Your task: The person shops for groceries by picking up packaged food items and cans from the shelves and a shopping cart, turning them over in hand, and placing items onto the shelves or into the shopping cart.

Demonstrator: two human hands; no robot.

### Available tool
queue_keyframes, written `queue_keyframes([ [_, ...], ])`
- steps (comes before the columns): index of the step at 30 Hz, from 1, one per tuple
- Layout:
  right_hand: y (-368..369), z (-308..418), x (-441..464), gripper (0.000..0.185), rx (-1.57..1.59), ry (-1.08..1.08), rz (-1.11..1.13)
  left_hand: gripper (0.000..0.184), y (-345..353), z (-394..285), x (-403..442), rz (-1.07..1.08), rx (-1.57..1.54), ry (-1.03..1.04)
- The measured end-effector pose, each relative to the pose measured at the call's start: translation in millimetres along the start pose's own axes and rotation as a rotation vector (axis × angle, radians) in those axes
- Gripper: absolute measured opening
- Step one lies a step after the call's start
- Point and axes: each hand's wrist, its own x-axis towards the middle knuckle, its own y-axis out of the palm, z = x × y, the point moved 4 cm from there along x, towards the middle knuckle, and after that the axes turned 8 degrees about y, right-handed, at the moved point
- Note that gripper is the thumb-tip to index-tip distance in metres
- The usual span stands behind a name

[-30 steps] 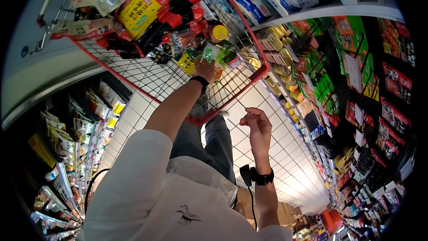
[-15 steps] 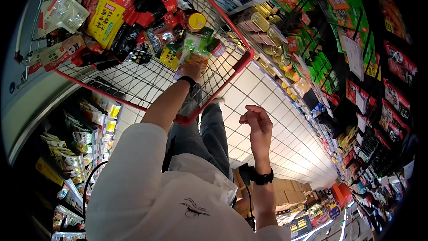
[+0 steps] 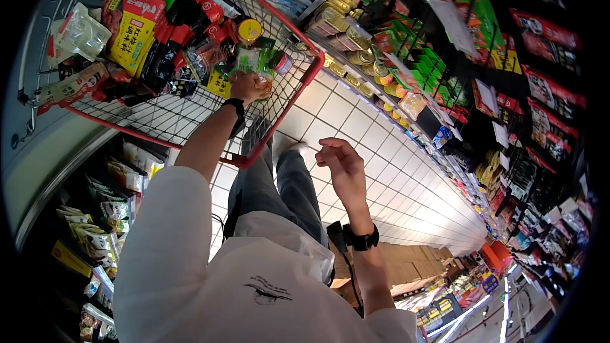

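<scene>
My left hand (image 3: 248, 86) reaches into a red-rimmed wire shopping cart (image 3: 254, 152), its fingers curled at the near edge of a green-and-clear food packet (image 3: 253, 60). The fingertips are partly hidden. Close by are a jar with a yellow lid (image 3: 250, 30), a small jar lying tilted (image 3: 281, 61) and a yellow-and-black packet (image 3: 219, 84). Farther left, a red-and-yellow seasoning pouch (image 3: 132, 38) lies on a heap of dark bottles and packets. My right hand (image 3: 343, 166) hangs in the air over the floor, loosely curled, with nothing visible in it.
Shelves with cans (image 3: 346, 38) and hanging packets (image 3: 553, 89) line the right side. Bagged goods (image 3: 95, 235) fill a shelf at the lower left. Cardboard boxes (image 3: 394, 267) stand behind me on the tiled floor (image 3: 406, 197).
The whole view has shifted, so the cart and its contents sit farther left. My left hand stays by the green-and-clear packet, its knuckles showing more clearly. My right hand keeps its loose curl.
</scene>
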Motion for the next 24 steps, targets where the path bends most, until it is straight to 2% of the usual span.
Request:
queue_keyframes([
  [2,-6,-2,-9,0.022,-0.057,0.001,0.048,0.020,-4,24,9,-0.041,-0.254,0.070],
  [3,-10,-1,-14,0.022,-0.053,-0.020,0.060,0.020,-19,18,0,-0.062,-0.244,0.075],
  [5,-16,1,-28,0.022,-0.066,-0.053,0.088,0.025,-64,-8,-28,-0.218,-0.484,0.214],
  [6,-21,-1,-34,0.023,-0.080,-0.068,0.095,0.026,-79,-16,-39,-0.214,-0.586,0.172],
  [7,-25,-4,-41,0.023,-0.073,-0.091,0.106,0.024,-112,-53,-78,-0.114,-0.689,-0.014],
  [9,-35,-10,-57,0.023,-0.133,-0.138,0.125,0.021,-130,-74,-107,-0.172,-0.701,0.045],
  [10,-41,-13,-64,0.021,-0.133,-0.151,0.152,0.021,-144,-101,-141,-0.191,-0.652,0.236],
  [11,-46,-13,-72,0.021,-0.119,-0.175,0.157,0.018,-150,-112,-154,-0.180,-0.695,0.278],
  [13,-56,-16,-90,0.028,-0.021,-0.153,0.194,0.017,-160,-184,-230,-0.278,-0.522,0.674],
  [14,-62,-22,-99,0.037,-0.063,-0.180,0.216,0.021,-159,-203,-250,-0.180,-0.536,0.602],
  [15,-66,-19,-114,0.037,-0.046,-0.199,0.220,0.025,-157,-220,-270,-0.084,-0.548,0.526],
  [17,-72,-12,-146,0.045,0.143,-0.112,0.345,0.037,-150,-285,-336,-0.220,-0.441,0.790],
  [18,-83,-19,-161,0.054,0.220,-0.089,0.433,0.042,-131,-313,-362,-0.158,-0.388,0.803],
  [19,-93,-23,-176,0.054,0.234,-0.105,0.431,0.048,-117,-336,-382,-0.097,-0.333,0.813],
  [20,-100,-22,-189,0.055,0.302,-0.131,0.459,0.054,-117,-352,-399,-0.176,-0.207,0.918],
  [21,-103,-20,-196,0.055,0.369,-0.157,0.486,0.058,-111,-384,-416,-0.162,-0.083,1.042],
  [23,-119,-26,-204,0.053,0.394,-0.173,0.408,0.064,-94,-398,-424,-0.238,0.022,1.092],
  [24,-148,-40,-223,0.052,0.543,-0.232,0.393,0.064,-67,-420,-437,-0.212,0.035,1.130],
])
